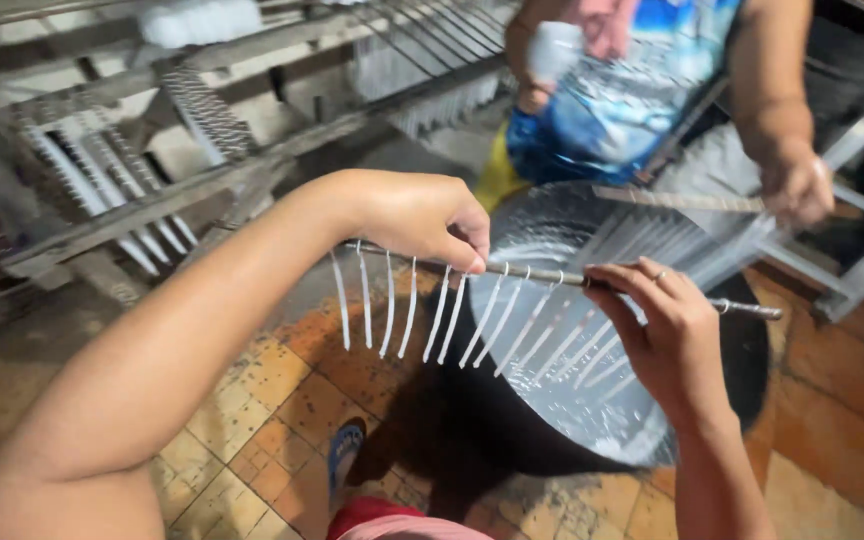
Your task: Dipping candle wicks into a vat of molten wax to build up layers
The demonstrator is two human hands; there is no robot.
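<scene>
Both hands pinch a thin metal rod (552, 277) hung with white tapers (422, 315): my left hand (422, 218) at 12 o'clock, right hand (667, 330) at 3. Beneath: big metal basin (592, 400), orange tiled floor (282, 400). Wooden racks (152, 150) at 10; another person's hand (797, 185) at 2.
</scene>
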